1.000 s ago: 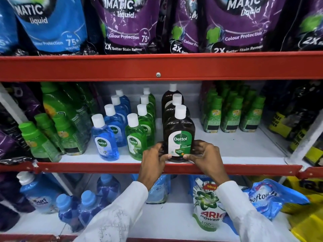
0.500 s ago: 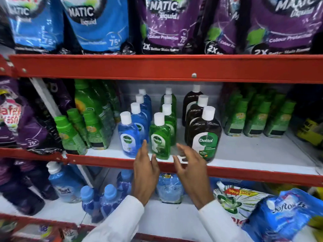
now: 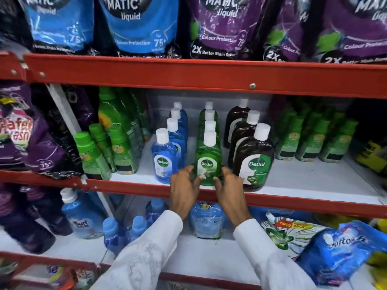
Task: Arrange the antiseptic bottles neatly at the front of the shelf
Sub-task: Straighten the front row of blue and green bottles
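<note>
Your left hand (image 3: 184, 186) and right hand (image 3: 228, 185) cupped the front green bottle (image 3: 207, 160) from both sides, fingers on its base. It stood upright at the shelf (image 3: 303, 185) front edge, between blue bottle (image 3: 163, 162) and brown bottle (image 3: 254, 162).

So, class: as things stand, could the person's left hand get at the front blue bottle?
Probably yes. The left hand is beside the front green bottle, and the front blue bottle stands just to its left at the shelf edge, upright, with nothing in front of it.
</note>
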